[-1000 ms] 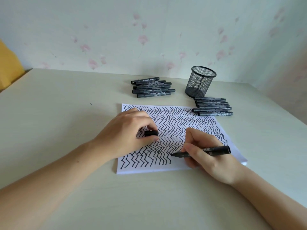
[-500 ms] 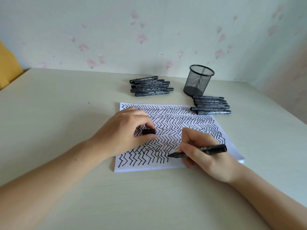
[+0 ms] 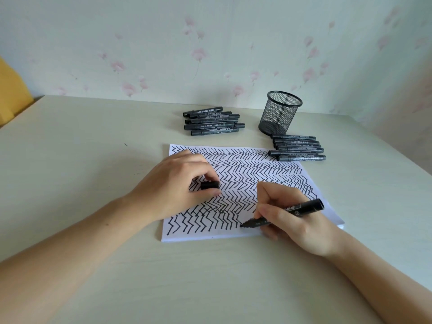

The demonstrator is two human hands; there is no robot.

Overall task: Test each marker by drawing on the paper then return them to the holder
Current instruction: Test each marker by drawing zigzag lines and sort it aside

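a: what are the hands doing?

b: the right hand (image 3: pixel 301 220) grips an uncapped black marker (image 3: pixel 284 213), fingers curled round its barrel, tip down on the paper (image 3: pixel 301 181) near the front edge. the left hand (image 3: pixel 173 190) rests on the paper and pinches the marker's cap (image 3: pixel 210 184) between thumb and fingers.

a: and the paper?

b: white, covered in rows of black zigzag lines, lying on a pale table (image 3: pixel 81 160).

a: the other markers?

b: two capped piles — one pile (image 3: pixel 214 123) behind the paper, another (image 3: pixel 297 148) at its far right corner, just in front of the black mesh holder (image 3: pixel 280 115), which stands upright.
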